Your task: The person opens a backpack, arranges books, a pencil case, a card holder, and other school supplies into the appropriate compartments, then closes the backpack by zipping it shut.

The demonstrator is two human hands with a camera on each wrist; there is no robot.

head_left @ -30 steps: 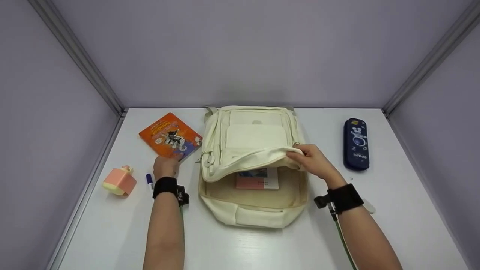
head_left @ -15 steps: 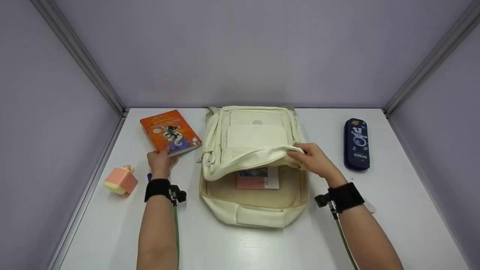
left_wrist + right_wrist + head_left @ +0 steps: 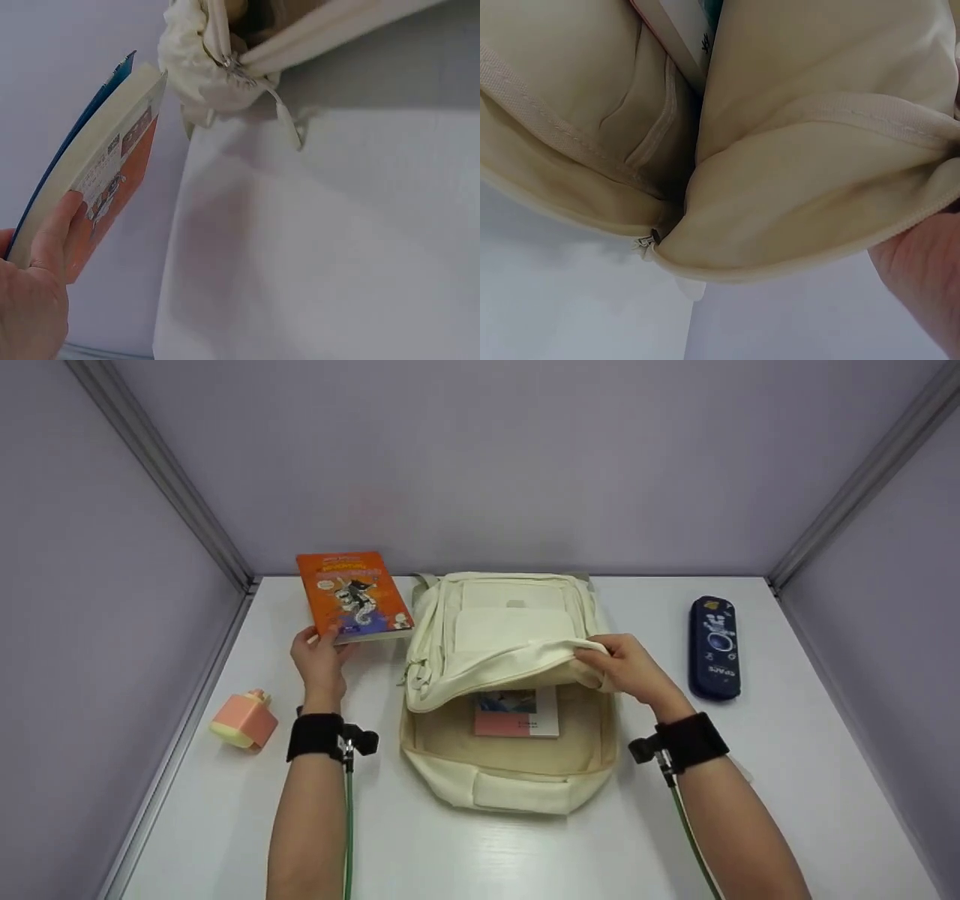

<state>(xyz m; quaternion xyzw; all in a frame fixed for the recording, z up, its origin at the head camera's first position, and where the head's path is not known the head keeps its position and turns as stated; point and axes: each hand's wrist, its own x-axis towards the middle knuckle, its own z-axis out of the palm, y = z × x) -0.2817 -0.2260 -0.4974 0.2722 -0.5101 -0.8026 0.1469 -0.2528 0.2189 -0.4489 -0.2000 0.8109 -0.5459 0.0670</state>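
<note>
My left hand [image 3: 319,664] grips the lower edge of an orange book [image 3: 352,592] and holds it up off the table, left of the backpack. In the left wrist view the book [image 3: 112,157] is tilted, with its page edges showing between thumb and fingers. A cream backpack [image 3: 517,795] lies on its back with its main compartment unzipped. My right hand [image 3: 626,667] pinches the edge of the front flap [image 3: 517,667] and keeps it raised. Inside the opening lies another book [image 3: 517,724] with a pink and white cover, partly hidden by the flap.
A pink and yellow bottle-like object [image 3: 245,721] stands at the left of the white table [image 3: 480,855]. A navy pencil case [image 3: 714,649] lies to the right. A small whitish thing is mostly hidden behind the right forearm. Grey-violet panels [image 3: 510,465] border the table.
The left hand has lifted the orange book off the table, moving it away from me and turning it more upright. The right hand still holds the flap, slightly higher.
</note>
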